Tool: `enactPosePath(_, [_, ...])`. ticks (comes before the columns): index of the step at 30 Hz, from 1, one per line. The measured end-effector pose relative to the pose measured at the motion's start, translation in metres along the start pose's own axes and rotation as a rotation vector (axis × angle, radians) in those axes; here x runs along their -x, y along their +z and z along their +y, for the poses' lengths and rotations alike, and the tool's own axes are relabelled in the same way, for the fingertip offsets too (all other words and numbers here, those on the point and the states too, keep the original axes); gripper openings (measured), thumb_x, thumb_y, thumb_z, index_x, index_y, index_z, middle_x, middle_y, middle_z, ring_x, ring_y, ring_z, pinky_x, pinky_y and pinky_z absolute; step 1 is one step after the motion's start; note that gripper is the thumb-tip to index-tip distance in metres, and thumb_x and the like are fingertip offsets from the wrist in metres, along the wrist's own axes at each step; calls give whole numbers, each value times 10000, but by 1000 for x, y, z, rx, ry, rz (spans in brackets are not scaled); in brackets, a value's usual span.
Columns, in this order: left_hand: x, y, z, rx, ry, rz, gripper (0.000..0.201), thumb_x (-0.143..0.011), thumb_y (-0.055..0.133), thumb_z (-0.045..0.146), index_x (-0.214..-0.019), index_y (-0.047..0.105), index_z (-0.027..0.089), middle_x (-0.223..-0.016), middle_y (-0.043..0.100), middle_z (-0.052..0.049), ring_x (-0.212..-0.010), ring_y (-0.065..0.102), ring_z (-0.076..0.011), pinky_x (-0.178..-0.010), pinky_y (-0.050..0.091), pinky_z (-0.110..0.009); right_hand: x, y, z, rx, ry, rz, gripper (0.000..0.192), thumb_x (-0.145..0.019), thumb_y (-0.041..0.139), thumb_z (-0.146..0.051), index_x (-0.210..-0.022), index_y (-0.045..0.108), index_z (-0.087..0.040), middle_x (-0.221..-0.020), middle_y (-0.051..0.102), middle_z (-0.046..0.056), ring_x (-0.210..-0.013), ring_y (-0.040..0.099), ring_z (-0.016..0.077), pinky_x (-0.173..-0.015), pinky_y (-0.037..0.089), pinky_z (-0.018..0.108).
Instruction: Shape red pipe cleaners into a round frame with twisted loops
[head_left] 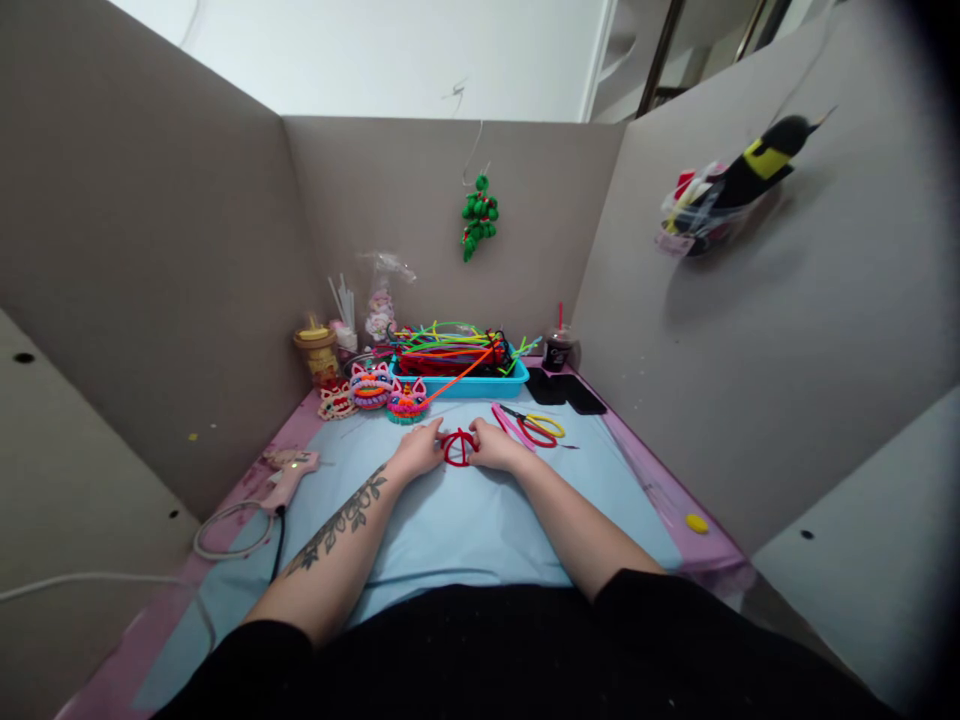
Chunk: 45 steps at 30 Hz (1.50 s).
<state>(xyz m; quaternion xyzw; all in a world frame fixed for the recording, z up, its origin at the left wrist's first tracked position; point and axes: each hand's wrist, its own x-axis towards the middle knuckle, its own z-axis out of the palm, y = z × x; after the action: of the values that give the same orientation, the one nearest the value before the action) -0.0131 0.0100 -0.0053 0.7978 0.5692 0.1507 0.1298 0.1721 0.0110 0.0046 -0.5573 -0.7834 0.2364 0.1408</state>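
Forearms lead to left hand [417,452] and right hand [496,450], both pinching a half-shaped red pipe-cleaner ring [458,447]; 2 finished figures [388,391] sit beyond.

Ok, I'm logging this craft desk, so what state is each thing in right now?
Red pipe-cleaner shape: bent into a ring with crossing strands, flat on the mat, held from both sides.
Left hand: on the shape's left edge.
Right hand: on its right edge.
Scissors: lying flat, untouched.
Blue tray: full of pipe cleaners.
Glue gun: lying down, corded.
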Motion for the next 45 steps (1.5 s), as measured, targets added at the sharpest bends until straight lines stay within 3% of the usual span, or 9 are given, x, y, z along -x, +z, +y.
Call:
enactPosePath(6, [0,0,1,82,-16,17,581,-696,572,248,-1255,426,186,-1148,615,-65,-1128,502,-232,-918,385,-294,2,-10,7,-122,-44,-57,510,-609,613,-69,-1091,468,-144,-847,642,31,-744,578,136,-595,380,201])
enactPosePath(11, [-1,0,2,127,-32,25,568,-682,595,247,-1228,447,207,-1133,623,-69,-1108,517,-244,-905,393,-314,2,-16,12,-213,6,-70,535,-618,502,44,-1113,468,-154,-868,669,26,-766,600,125,-613,396,192])
enactPosePath(17, [0,3,0,83,-3,20,529,-701,581,243,-1211,449,196,-1129,625,-66,-1140,489,-241,-935,365,-325,6,-22,12,-208,49,-103,478,-634,525,16,-1078,512,-158,-858,683,32,-698,608,130,-530,373,191])
enactPosePath(26, [-2,5,-3,69,-6,17,557,-699,575,231,-1236,432,188,-1143,616,-70,-1152,480,-244,-933,371,-326,7,-27,4,1,36,-37,319,-659,629,-142,-973,582,-181,-807,661,31,-726,592,145,-570,366,201])
enactPosePath(32, [1,4,-3,124,44,73,581,-697,570,204,-1259,431,152,-1157,606,-85,-1116,510,-230,-955,367,-323,3,-26,18,-215,-69,-128,295,-656,556,-54,-924,565,-178,-813,675,15,-693,605,127,-568,396,186])
enactPosePath(35, [3,3,-1,205,36,118,545,-724,544,200,-1257,439,158,-1175,593,-85,-1104,521,-221,-949,380,-321,-5,-22,27,-359,-114,-60,347,-634,500,9,-930,537,-168,-894,670,34,-770,613,123,-618,433,186])
enactPosePath(39, [2,2,2,267,68,175,503,-750,523,211,-1246,453,171,-1127,617,-76,-1075,537,-214,-934,394,-331,-8,-21,22,-366,-205,117,238,-660,511,-37,-862,565,-150,-866,648,39,-779,590,121,-688,446,216])
enactPosePath(41, [1,3,4,247,80,181,477,-748,517,192,-1222,478,181,-1063,643,-62,-1031,556,-206,-915,406,-334,-3,-23,15,-353,-260,67,164,-682,530,-100,-831,582,-143,-781,630,18,-709,574,115,-653,443,214])
enactPosePath(45, [-2,2,3,223,37,250,417,-737,513,172,-1153,536,190,-925,674,-38,-918,591,-184,-860,434,-308,11,-24,0,-332,-289,-170,136,-738,527,-215,-810,613,-138,-628,584,-14,-573,543,98,-545,405,185])
